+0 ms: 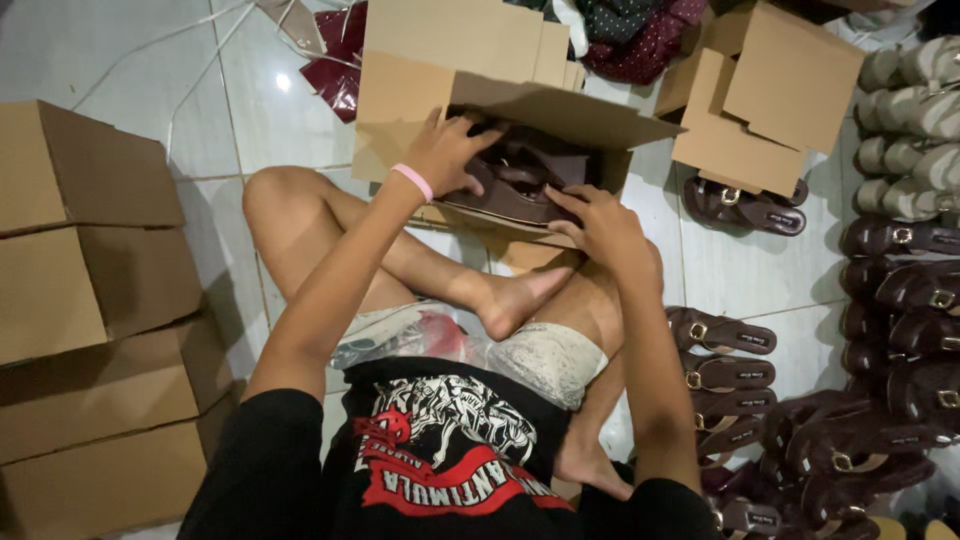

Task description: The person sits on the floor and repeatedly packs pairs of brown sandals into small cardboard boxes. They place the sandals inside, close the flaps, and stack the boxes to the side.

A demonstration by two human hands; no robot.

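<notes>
I see a pale glossy tile floor (130,60) catching a small glare at upper left. Closed cardboard boxes (90,300) stack along the left edge. Rows of dark brown sandals (880,400) and grey ones (910,120) line the right side.

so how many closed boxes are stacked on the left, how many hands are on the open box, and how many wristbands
closed cardboard boxes stacked at left: 3
open cardboard box holding dark brown sandals: 1
hands on it, left hand and right hand: 2
pink wristband on the left wrist: 1
total: 7
</notes>
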